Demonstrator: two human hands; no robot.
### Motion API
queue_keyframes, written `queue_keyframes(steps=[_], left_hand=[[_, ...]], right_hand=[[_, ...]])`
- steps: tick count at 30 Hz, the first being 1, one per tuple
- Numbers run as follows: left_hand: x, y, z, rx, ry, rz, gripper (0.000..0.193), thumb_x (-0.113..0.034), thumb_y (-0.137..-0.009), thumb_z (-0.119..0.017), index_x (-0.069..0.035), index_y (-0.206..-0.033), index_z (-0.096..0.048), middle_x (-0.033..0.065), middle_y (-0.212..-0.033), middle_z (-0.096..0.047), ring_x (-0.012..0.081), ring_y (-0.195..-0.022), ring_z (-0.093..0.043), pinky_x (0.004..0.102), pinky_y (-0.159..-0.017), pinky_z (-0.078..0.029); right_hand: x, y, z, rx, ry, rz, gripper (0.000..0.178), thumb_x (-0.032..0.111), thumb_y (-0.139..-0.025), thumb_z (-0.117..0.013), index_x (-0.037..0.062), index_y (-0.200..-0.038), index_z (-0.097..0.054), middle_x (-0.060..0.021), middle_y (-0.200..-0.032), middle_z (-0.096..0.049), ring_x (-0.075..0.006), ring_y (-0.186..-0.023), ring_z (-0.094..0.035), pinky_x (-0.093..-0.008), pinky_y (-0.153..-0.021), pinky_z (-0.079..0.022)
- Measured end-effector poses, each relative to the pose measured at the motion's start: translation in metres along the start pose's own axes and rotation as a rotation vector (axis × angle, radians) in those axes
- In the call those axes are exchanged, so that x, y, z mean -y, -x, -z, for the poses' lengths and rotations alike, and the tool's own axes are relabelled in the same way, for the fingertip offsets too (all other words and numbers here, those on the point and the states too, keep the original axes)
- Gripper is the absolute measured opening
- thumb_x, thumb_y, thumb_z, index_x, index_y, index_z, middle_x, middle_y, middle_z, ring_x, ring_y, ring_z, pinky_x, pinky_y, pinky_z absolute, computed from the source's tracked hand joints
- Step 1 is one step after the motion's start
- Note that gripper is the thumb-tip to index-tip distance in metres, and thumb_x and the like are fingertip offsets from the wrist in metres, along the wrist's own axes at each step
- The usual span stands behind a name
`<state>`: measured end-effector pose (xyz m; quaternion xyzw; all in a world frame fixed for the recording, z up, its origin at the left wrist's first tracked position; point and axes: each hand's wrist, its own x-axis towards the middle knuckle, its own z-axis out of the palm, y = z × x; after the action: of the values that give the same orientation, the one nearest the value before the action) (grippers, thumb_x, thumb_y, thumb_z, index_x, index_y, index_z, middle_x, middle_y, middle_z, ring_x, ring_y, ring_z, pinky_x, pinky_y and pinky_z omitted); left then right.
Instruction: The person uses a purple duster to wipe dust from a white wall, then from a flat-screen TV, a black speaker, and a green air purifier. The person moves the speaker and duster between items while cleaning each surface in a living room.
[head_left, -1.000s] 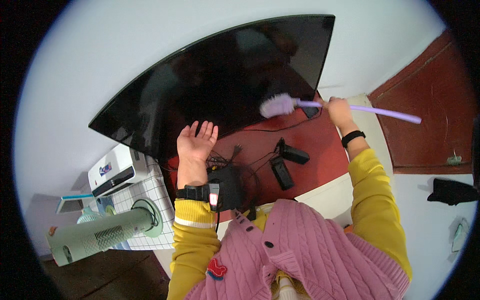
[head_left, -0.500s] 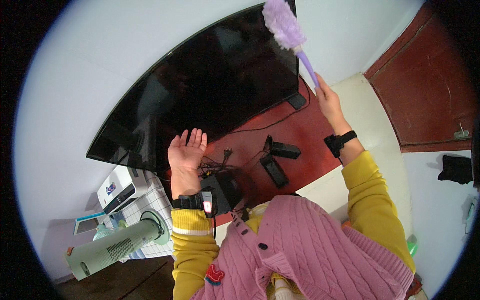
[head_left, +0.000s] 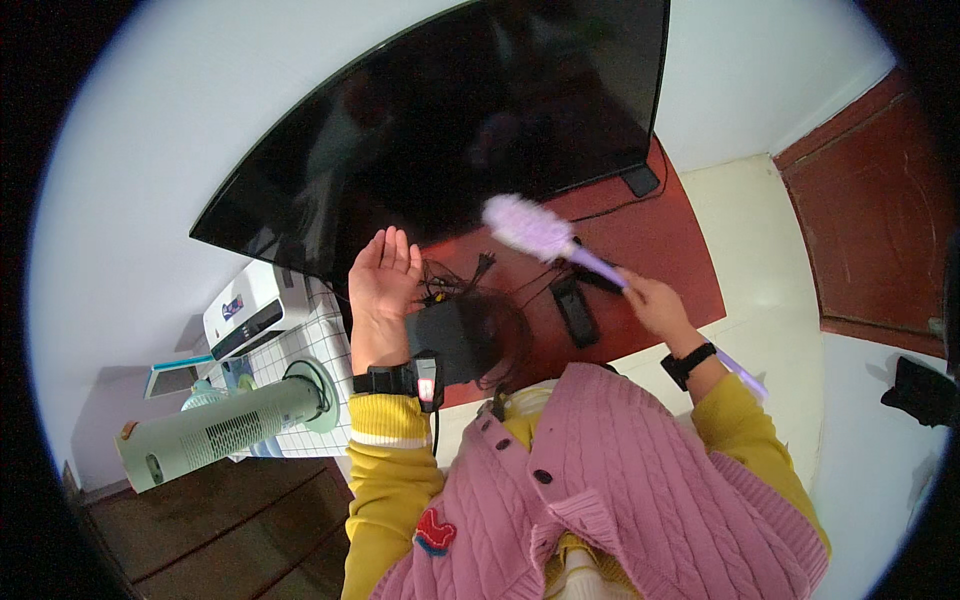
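Observation:
My right hand (head_left: 655, 305) is closed around the handle of a fluffy purple duster (head_left: 528, 228). The duster points left, its head over the lower edge of a large black television (head_left: 430, 140); whether it touches the screen I cannot tell. Behind my wrist, the handle's end sticks out. My left hand (head_left: 385, 280) is held palm up with its fingers stretched out and nothing in it, in front of the screen's lower part. Below the duster, a black rectangular device (head_left: 575, 310) lies on the red cabinet top (head_left: 680, 240), with another dark piece partly hidden behind the handle.
A black box (head_left: 455, 340) and tangled cables (head_left: 440, 280) lie near my left wrist. To the left, a white boxy appliance (head_left: 255, 310) and a pale green tower-shaped appliance (head_left: 220, 430) stand by a checked cloth (head_left: 305, 340). A dark red door (head_left: 880, 220) is at the right.
My right hand has brought the duster down and left, from the screen's upper right corner to its lower edge. My left hand remains open. The whole view has shifted slightly.

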<state>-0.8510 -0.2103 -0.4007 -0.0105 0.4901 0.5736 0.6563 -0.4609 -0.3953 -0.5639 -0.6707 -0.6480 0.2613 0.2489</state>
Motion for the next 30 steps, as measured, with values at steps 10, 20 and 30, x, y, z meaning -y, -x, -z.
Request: queue_keyframes(steps=[10,20,30], left_hand=[[-0.054,0.012,0.092,0.014,0.018,-0.066,0.017,-0.017,-0.101,-0.054,-0.008,-0.113,-0.061,0.0074,-0.124,-0.064,0.0238,-0.117,-0.061,0.0476,-0.105,-0.045],[-0.033,0.017,0.211,-0.135,-0.248,-0.111,0.033,-0.023,-0.101,-0.052,-0.006,-0.128,-0.059,0.0084,-0.12,-0.066,0.0224,-0.113,-0.062,0.0361,-0.099,-0.046],[-0.02,0.007,0.248,-0.055,-0.307,-0.217,0.045,-0.024,-0.104,-0.05,0.002,-0.14,-0.05,0.0162,-0.145,-0.052,0.0255,-0.135,-0.048,0.0358,-0.114,-0.036]], right_hand=[[0.116,-0.011,0.006,-0.13,-0.045,0.046,0.038,0.017,-0.096,-0.059,0.0161,-0.133,-0.064,-0.0202,-0.097,-0.071,-0.0401,-0.089,-0.068,-0.0481,-0.077,-0.055],[0.233,0.03,-0.004,-0.077,0.282,0.173,0.045,0.011,-0.089,-0.065,0.0224,-0.133,-0.066,-0.017,-0.075,-0.061,-0.0365,-0.07,-0.063,-0.0472,-0.062,-0.052],[0.281,0.081,-0.016,0.049,0.241,0.236,0.042,0.014,-0.089,-0.065,0.0207,-0.13,-0.068,-0.0159,-0.075,-0.062,-0.0355,-0.069,-0.063,-0.0477,-0.061,-0.051]])
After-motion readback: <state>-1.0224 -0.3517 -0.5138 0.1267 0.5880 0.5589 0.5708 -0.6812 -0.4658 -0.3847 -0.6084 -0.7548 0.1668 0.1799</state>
